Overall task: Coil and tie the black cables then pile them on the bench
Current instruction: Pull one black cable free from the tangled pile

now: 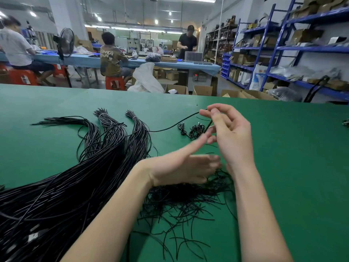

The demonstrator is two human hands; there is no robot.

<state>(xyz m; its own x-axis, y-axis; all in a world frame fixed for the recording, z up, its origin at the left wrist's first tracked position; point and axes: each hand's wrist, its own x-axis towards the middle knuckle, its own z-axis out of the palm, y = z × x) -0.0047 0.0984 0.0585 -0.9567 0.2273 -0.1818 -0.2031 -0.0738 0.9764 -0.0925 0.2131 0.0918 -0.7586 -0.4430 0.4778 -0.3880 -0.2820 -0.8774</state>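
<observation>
My right hand [229,129] is raised over the green bench [292,157] and pinches one black cable [175,124] between thumb and fingertips; the cable trails left toward the bundles. My left hand [181,165] lies just below it, blurred, fingers stretched out toward the right hand and holding nothing. A small pile of coiled, tied cables [192,130] sits behind the hands. Long bundles of black cables [94,167] fan across the left of the bench. Short black ties [185,205] lie scattered under my forearms.
Beyond the bench's far edge stand cardboard boxes [203,90] and a white bag [145,78]. People work at a blue table [85,60] behind. Blue shelving [283,53] fills the right. Another small dark item [346,122] lies at the bench's right edge.
</observation>
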